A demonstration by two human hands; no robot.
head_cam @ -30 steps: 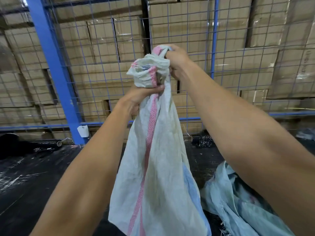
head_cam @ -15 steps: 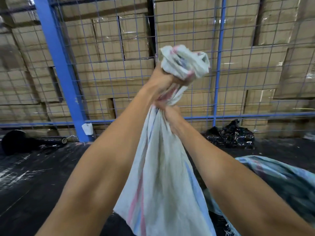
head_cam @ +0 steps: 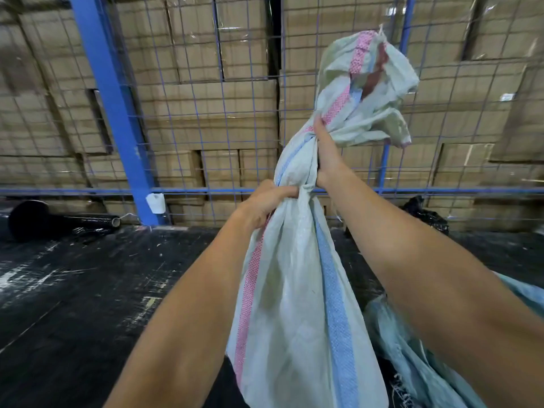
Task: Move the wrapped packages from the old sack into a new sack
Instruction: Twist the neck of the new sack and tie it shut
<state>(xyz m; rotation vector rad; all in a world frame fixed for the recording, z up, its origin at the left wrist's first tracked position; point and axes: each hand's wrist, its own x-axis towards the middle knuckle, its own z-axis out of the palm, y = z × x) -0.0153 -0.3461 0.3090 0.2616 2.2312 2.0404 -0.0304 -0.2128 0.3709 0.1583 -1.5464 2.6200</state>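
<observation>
1. Looking forward and down from the head view, a dark, scuffed floor [head_cam: 88,290] streaked with pale scratches fills the lower left.
2. Behind it stands a blue wire-mesh fence [head_cam: 206,128] on a thick blue post [head_cam: 114,113], with a small white tag [head_cam: 155,203] low on the post.
3. Stacked cardboard boxes [head_cam: 206,54] fill the space beyond the mesh, top to bottom.
4. A roll of black film [head_cam: 59,220] lies on the floor at the far left, against the fence; a crumpled black plastic bag [head_cam: 426,214] sits by the fence at the right.
5. A pale woven sack [head_cam: 294,304] with a pink stripe and a blue stripe hangs in the middle, its neck twisted into a rope.
6. The left hand [head_cam: 265,201] is clenched round the twisted neck lower down; the right hand [head_cam: 326,154] grips the neck just above it, below the loose, flared mouth of the sack.
7. A second, bluish sack [head_cam: 412,348] lies crumpled on the floor at the lower right, partly behind the right forearm.
8. Hard to tell: what either sack contains, since no wrapped package shows. The hanging sack's bottom is cut off by the lower edge, and the second sack runs out of view at the right. The boxes' markings are too blurred to read.
</observation>
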